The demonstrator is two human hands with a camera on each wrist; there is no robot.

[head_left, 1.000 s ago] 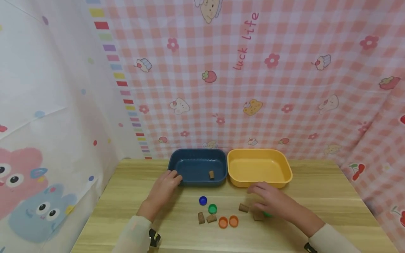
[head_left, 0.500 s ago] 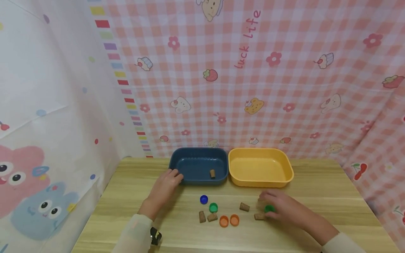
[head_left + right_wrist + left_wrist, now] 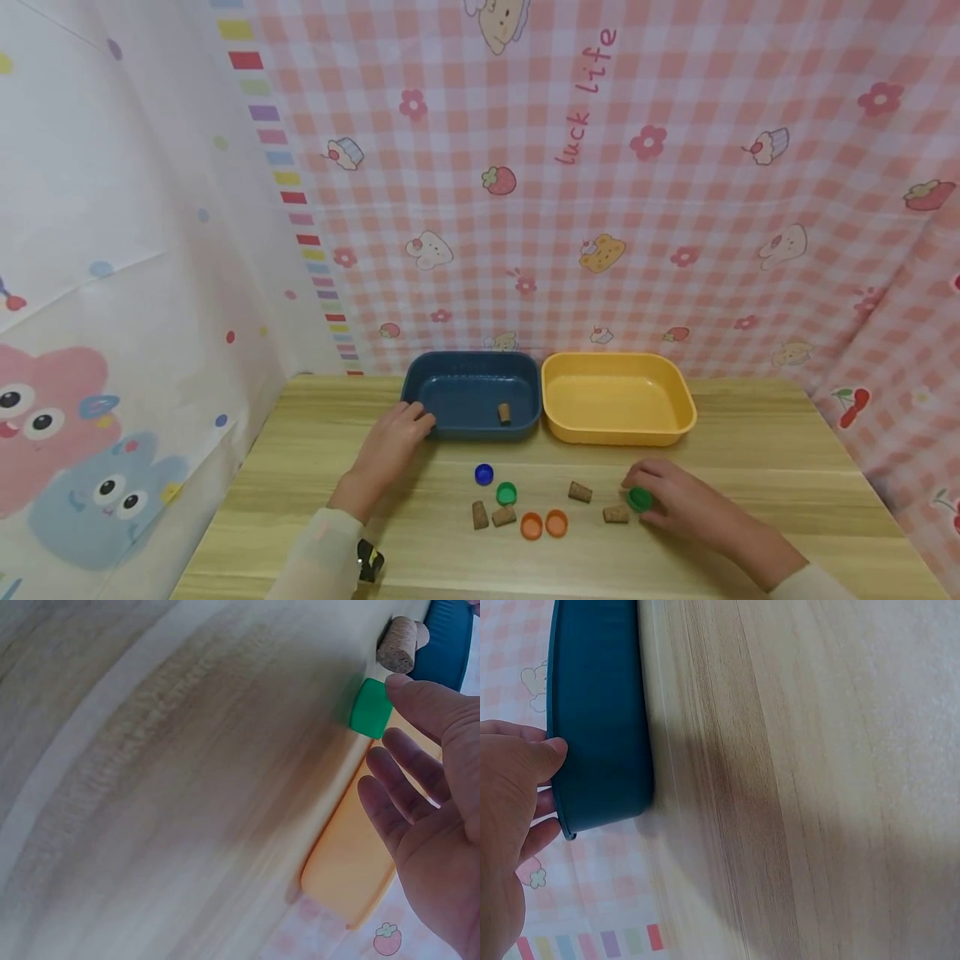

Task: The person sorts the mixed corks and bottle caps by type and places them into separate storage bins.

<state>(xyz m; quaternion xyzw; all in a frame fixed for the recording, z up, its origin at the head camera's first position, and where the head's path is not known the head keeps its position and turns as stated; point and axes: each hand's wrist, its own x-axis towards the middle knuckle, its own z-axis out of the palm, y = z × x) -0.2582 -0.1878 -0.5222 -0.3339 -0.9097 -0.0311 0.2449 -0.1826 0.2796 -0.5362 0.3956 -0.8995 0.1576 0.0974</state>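
Observation:
My left hand (image 3: pixel 392 446) grips the left end of the dark blue tray (image 3: pixel 471 433). In the left wrist view, its thumb lies on the tray's outer wall and other fingers go behind the rim. My right hand (image 3: pixel 686 500) pinches a green bottle cap (image 3: pixel 639 500) low at the table, right of a cork (image 3: pixel 616 515). Its thumb (image 3: pixel 409 686) touches the cap in the right wrist view, where the index finger is mostly hidden. One cork (image 3: pixel 504 413) lies inside the blue tray.
A yellow tray (image 3: pixel 618 436) stands right of the blue one. Between the hands lie a blue cap (image 3: pixel 483 474), another green cap (image 3: pixel 506 493), two orange caps (image 3: pixel 532 526) and several corks (image 3: pixel 580 492). A patterned cloth (image 3: pixel 525 208) hangs behind the table.
My right hand has moved from the yellow tray's front edge right and nearer, and its fingers have closed about the green cap. The left hand stays on the blue tray.

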